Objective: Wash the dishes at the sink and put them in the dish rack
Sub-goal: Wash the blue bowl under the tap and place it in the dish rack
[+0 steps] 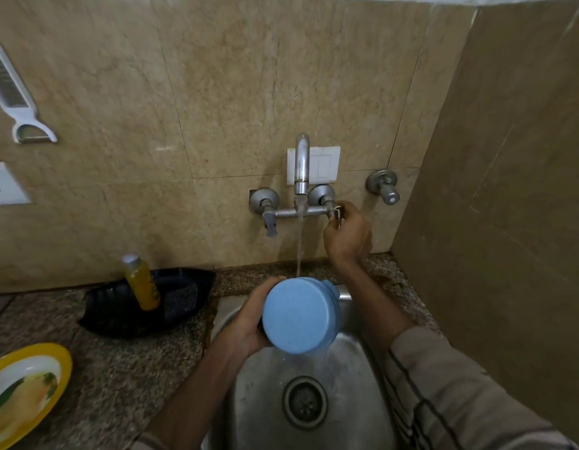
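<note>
My left hand (252,315) grips a blue mug (301,315) over the steel sink (268,394), with the mug's flat bottom turned toward me. Water from the wall tap (301,167) falls in a thin stream onto the mug's top side and runs off it into the basin. Above and to the right, my right hand (346,237) is closed around the tap's right handle (336,213). The drain (304,402) lies below the mug.
On the speckled counter to the left sit a black tray (119,316) holding a yellow soap bottle (142,282) and a scrub pad (181,300), and a yellow-rimmed plate (22,391). A white grater (12,92) hangs on the wall. A second valve (384,186) sticks out at right.
</note>
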